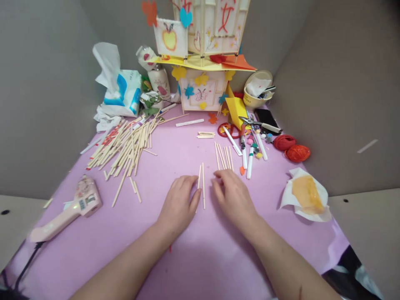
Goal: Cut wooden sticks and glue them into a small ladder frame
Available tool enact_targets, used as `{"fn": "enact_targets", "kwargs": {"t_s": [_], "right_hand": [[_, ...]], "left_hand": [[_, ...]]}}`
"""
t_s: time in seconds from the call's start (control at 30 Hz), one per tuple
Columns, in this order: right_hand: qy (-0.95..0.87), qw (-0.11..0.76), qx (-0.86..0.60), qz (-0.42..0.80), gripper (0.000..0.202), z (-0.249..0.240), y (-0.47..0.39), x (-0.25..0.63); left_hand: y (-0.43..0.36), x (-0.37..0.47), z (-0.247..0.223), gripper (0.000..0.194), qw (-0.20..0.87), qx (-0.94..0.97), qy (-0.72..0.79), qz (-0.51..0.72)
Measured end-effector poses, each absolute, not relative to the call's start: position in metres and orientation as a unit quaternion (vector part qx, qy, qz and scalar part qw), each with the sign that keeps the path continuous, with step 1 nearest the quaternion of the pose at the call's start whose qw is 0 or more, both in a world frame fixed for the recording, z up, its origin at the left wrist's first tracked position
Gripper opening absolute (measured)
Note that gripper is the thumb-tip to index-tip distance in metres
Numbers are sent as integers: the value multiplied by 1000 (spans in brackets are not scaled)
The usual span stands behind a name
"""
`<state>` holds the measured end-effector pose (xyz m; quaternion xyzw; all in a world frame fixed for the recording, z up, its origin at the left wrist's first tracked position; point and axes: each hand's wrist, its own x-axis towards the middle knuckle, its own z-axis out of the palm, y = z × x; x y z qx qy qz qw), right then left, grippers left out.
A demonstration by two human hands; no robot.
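Two thin wooden sticks (203, 187) lie side by side on the purple tabletop (193, 237), pointing away from me. My left hand (179, 198) is curled at the left stick (199, 177), its thumb across it and the index fingertip against its side. To the right of the pair rests my right hand (234, 196), fingers bent and thumb apart from them, with no object visible between. Just beyond its fingers is a row of several wooden sticks (225, 157), their near ends partly hidden by the hand.
A large stick pile (128, 146) and pink glue gun (86, 198) lie left. At the back stands a decorated paper-and-stick lantern (203, 89), near tissues (125, 91). Rightward are pliers (259, 124), pens (250, 162), red yarn balls (296, 153) and amber sheet on white paper (306, 193).
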<state>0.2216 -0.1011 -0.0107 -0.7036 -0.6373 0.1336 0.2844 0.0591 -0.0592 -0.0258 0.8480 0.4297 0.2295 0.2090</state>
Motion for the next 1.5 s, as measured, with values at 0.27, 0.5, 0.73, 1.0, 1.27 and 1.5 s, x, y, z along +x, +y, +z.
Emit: {"fn": "enact_targets", "kwargs": {"t_s": [0.27, 0.5, 0.73, 1.0, 1.27, 1.5], "right_hand": [[-525, 112, -842, 58, 53, 3, -47, 246], [-496, 65, -852, 154, 32, 5, -13, 239], [-577, 151, -786, 162, 21, 6, -37, 237], [-633, 505, -491, 321, 26, -9, -87, 194], [-679, 449, -497, 300, 22, -23, -87, 205], [-713, 372, -508, 309, 28, -14, -88, 211]], "left_hand": [[-53, 97, 1, 20, 77, 851, 518, 42], [-53, 100, 8, 31, 95, 832, 545, 42], [-48, 76, -6, 18, 342, 733, 515, 284], [-53, 75, -13, 25, 575, 558, 323, 504], [-57, 74, -17, 36, 571, 628, 312, 427], [-58, 73, -9, 23, 597, 636, 275, 404]]}}
